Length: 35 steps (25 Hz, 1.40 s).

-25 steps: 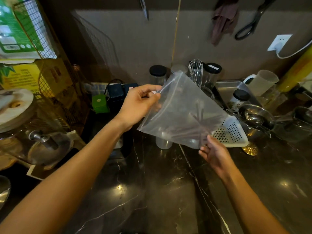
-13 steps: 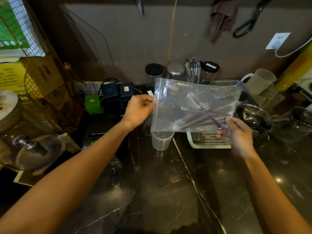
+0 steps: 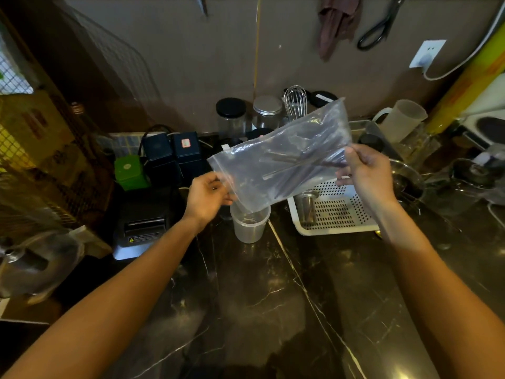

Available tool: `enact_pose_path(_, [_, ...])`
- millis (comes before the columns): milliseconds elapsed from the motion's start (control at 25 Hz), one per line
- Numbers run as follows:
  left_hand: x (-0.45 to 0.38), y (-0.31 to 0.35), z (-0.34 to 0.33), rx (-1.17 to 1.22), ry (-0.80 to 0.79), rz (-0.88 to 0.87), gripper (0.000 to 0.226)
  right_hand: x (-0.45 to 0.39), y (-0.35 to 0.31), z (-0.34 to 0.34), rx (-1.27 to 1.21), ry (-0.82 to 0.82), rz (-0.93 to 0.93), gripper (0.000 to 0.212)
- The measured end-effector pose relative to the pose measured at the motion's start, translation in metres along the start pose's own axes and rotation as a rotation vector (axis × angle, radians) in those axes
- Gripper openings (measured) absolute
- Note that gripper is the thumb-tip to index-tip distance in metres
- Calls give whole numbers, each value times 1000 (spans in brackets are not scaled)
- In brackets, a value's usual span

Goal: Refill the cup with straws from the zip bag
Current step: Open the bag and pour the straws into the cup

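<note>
Fingers (image 3: 216, 184) of the left hand (image 3: 206, 198) curl and pinch the lower left edge of the zip bag (image 3: 281, 160); right hand (image 3: 366, 170) pinches the bag's right end, thumb on the near face, other fingers behind the plastic. Bag held in the air, tilted, right end higher, low corner just over the cup (image 3: 250, 224). Straws (image 3: 297, 165) inside the bag: dark, thin, lying roughly lengthwise, bunched toward the right end; count unclear through the cloudy plastic. Whether the zip is undone cannot be told.

Cup: translucent plastic, upright on the dark marble counter (image 3: 273, 310), just below the bag. Far rim covered by the bag corner; contents hard to read, maybe only a dark patch at the bottom.

White perforated basket (image 3: 341, 212) right of the cup, with a small metal cup (image 3: 307, 206) standing in its left part; basket's far edge hidden behind the bag and right hand. Far along the wall: black-lidded jar (image 3: 231, 116), silver-lidded jar (image 3: 267, 110), wire whisk (image 3: 295, 101), another black lid partly behind the bag. Jar contents not readable. Frosted pitcher (image 3: 401, 119) far right, metal tray beside it mostly hidden. Green box (image 3: 131, 172) and two dark boxes (image 3: 172, 151) left of the bag, black printer (image 3: 142, 222) near them. Glass items at both frame edges blurred and cut off. Scissors (image 3: 379, 26) and cloth (image 3: 337, 20) hang on the wall, tops cut off.
</note>
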<state>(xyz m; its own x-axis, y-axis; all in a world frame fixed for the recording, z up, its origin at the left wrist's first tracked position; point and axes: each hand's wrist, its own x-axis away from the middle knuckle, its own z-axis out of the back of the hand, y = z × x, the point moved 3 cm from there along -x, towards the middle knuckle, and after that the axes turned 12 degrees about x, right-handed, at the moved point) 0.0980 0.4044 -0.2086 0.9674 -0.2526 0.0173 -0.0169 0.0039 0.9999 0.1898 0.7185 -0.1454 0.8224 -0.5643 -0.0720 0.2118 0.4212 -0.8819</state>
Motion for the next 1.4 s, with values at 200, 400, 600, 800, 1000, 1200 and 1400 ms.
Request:
enact_pose_path(200, [5, -17, 4, 5, 66, 54, 17, -12, -18, -6, 96, -15, 64, 29])
enact_pose_path(400, [14, -26, 9, 69, 109, 47, 19, -10, -35, -14, 154, -61, 129, 26])
enact_pose_path(600, [18, -35, 16, 99, 125, 42, 18, -9, -50, -14, 166, -87, 210, 22])
enact_pose_path(800, [23, -39, 16, 123, 190, 74, 7, -4, -68, -21, 186, -87, 259, 27])
enact_pose_path(1000, [23, -49, 17, 160, 243, 169, 6, -1, -79, -29, 154, -108, 274, 26])
enact_pose_path(1200, [23, -55, 15, 199, 286, 207, 17, -5, -84, -36, 219, -126, 355, 25])
enact_pose_path(1400, [22, -52, 16, 197, 271, 138, 15, -6, -89, -36, 153, -94, 376, 24])
